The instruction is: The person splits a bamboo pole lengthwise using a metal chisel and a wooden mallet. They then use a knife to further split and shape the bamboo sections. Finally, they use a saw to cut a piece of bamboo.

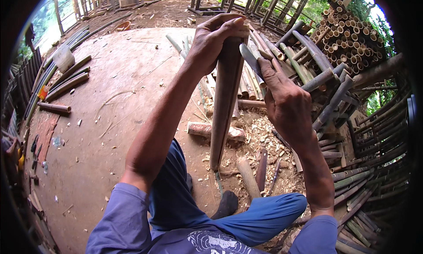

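While the left hand [216, 37] curls over the top of the bamboo [225, 104] and grips it near 12 o'clock, the right hand [285, 93], at 2 o'clock, is closed round a knife [250, 58], its blade just beside the bamboo's edge; whether they touch, I cannot tell. Slightly tilted, the bamboo runs down towards 6 o'clock, crossing in front of a log [200, 129]. Shavings [259, 127] lie between 3 and 4 o'clock.
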`<state>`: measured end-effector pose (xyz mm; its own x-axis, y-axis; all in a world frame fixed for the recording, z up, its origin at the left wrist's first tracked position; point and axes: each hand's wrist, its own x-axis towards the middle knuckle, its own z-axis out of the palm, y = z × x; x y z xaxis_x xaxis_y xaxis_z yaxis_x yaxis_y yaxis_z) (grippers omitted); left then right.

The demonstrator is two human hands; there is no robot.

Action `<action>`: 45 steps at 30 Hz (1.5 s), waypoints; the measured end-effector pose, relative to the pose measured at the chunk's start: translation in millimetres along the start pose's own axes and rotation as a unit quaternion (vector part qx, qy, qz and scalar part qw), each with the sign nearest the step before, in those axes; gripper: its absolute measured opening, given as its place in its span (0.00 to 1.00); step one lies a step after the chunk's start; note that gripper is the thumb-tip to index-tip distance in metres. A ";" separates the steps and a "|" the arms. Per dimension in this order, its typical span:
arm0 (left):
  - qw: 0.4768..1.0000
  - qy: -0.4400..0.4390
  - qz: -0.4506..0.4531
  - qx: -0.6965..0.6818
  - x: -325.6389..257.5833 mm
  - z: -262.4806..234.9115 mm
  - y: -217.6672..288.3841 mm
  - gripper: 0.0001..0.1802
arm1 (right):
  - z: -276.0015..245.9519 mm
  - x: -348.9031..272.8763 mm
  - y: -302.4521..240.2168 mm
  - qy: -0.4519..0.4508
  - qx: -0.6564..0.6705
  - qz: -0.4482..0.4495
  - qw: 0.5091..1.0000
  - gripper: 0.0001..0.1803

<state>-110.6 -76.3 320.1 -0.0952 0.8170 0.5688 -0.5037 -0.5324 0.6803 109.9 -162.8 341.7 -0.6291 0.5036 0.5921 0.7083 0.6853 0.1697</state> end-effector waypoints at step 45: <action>0.971 0.152 0.053 0.178 -8.1 -113.9 11.0 0.27 | 98.8 -263.9 45.7 -0.432 0.033 0.209 0.877 0.35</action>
<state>-213.1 -63.5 270.3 -0.4065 0.7526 0.5180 -0.1530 -0.6150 0.7735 276.7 -212.3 115.4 -0.3473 0.9088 -0.2311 0.9324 0.3610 0.0182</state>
